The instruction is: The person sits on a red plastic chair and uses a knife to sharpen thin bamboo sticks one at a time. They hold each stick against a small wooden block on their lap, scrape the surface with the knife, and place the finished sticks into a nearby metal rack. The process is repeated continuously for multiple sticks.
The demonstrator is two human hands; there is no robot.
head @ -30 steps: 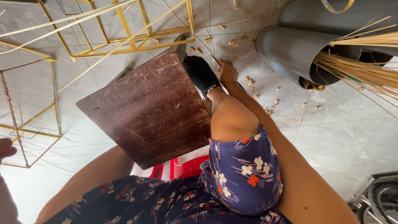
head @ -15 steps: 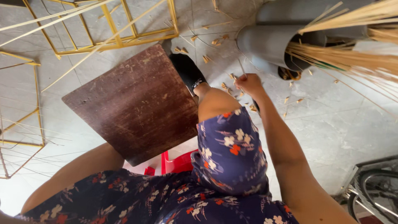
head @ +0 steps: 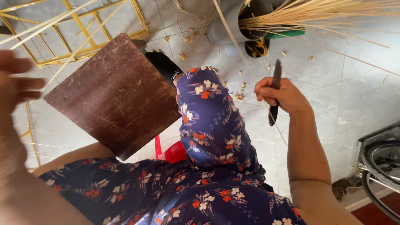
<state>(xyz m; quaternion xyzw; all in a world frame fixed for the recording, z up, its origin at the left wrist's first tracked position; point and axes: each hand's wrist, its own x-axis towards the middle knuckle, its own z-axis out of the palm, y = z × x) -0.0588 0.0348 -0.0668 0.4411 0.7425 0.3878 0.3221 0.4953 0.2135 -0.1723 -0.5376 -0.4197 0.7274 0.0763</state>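
Observation:
My right hand (head: 280,96) is closed around a dark knife (head: 275,92) and a thin bamboo strip (head: 228,31), held above the tiled floor to the right of my knee. The strip runs up past the grey tubes. My left hand (head: 16,83) is raised at the left edge, blurred, fingers spread, holding nothing. A dark brown wooden board (head: 114,93) rests tilted across my lap and left leg. My right leg in blue flowered cloth (head: 210,121) stretches forward, with a black shoe (head: 163,66) at the board's far corner.
Grey plastic tubes (head: 227,25) lie at the top holding a bundle of thin bamboo sticks (head: 316,14). Yellow bamboo frames (head: 89,31) stand at the upper left. Bamboo chips (head: 183,39) litter the floor. A red stool (head: 173,152) is under me. A bicycle wheel (head: 381,162) is at the right.
My right hand rose from the floor near my foot and now grips the knife and strip. My left hand came up into view at the left. The view shifted right.

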